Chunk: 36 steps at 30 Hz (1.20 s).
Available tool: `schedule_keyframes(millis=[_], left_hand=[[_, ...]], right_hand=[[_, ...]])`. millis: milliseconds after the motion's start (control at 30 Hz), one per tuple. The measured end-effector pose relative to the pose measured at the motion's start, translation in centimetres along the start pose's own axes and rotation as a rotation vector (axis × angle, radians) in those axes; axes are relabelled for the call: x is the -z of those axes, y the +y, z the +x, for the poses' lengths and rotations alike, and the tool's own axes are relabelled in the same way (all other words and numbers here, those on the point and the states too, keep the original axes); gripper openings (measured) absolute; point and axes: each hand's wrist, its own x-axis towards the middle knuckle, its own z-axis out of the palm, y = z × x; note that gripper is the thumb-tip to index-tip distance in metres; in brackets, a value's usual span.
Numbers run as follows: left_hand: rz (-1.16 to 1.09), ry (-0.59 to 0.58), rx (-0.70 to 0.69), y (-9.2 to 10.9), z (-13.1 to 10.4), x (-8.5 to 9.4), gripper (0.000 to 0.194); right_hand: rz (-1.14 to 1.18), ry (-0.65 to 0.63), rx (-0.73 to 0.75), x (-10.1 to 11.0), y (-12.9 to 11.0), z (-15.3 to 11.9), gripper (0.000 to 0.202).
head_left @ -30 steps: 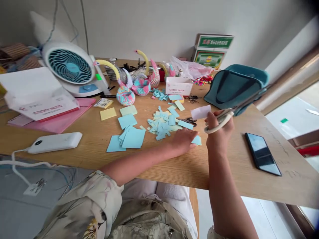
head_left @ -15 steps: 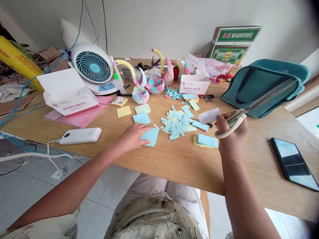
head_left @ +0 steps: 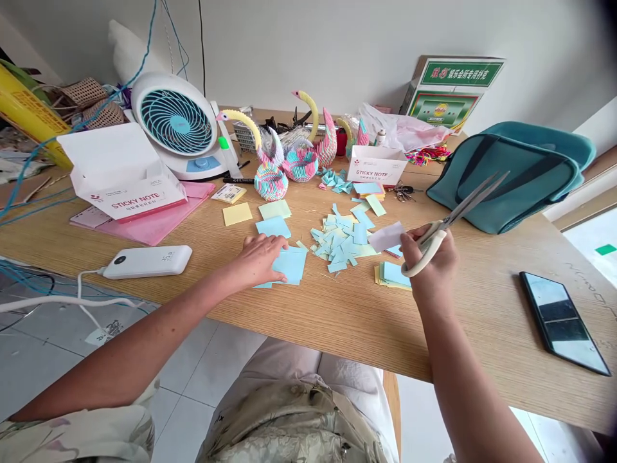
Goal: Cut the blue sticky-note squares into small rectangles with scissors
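My left hand (head_left: 260, 260) rests on the desk with its fingers curled at the left edge of light blue paper sheets (head_left: 292, 265); whether it grips one is hidden. In my right hand (head_left: 431, 260) are white-handled scissors (head_left: 465, 206), blades pointing up and right, and a pale paper piece (head_left: 387, 237) pinched at the fingertips. Between the hands lies a pile of cut blue and green strips (head_left: 340, 241). A stack of blue and yellow paper (head_left: 396, 274) sits just below the right hand's paper.
Folded-paper swans (head_left: 271, 180) stand at the back, beside a sticky note box (head_left: 376, 165). Leftward are a fan (head_left: 178, 123), an open box (head_left: 125, 186) and a white power bank (head_left: 148, 262). A teal bag (head_left: 506, 180) and a phone (head_left: 563, 321) are on the right.
My right hand has moved left with the scissors and the pale paper. The fingers of my left hand have drawn in and back, uncovering more of the blue sheets.
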Motion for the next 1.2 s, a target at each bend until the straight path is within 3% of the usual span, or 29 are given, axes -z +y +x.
schedule_keyframes(millis=[333,633,867,967,1100,1200], left_hand=[[-0.002,-0.083,0.0,-0.1,0.5,0.6,0.056],[-0.103,-0.07,-0.014,-0.9,0.7,0.5,0.053],[-0.202,0.003,-0.038,-1.5,0.9,0.0,0.017],[-0.219,0.014,-0.047,-1.7,1.1,0.2,0.01],[-0.344,0.057,-0.101,-1.7,0.6,1.3,0.014],[-0.523,0.094,-0.12,-1.3,-0.1,2.3,0.024]], right_hand=[[-0.016,-0.102,0.035,-0.4,0.7,-0.5,0.022],[-0.099,-0.139,0.043,-0.6,0.2,-0.9,0.021],[-0.088,-0.189,0.041,-0.9,0.5,-1.0,0.022],[-0.119,-0.286,-0.001,-1.0,0.6,-1.2,0.02],[-0.247,-0.537,-0.05,-1.3,1.0,-1.7,0.023],[-0.333,-0.625,-0.016,-1.8,1.3,-2.2,0.024]])
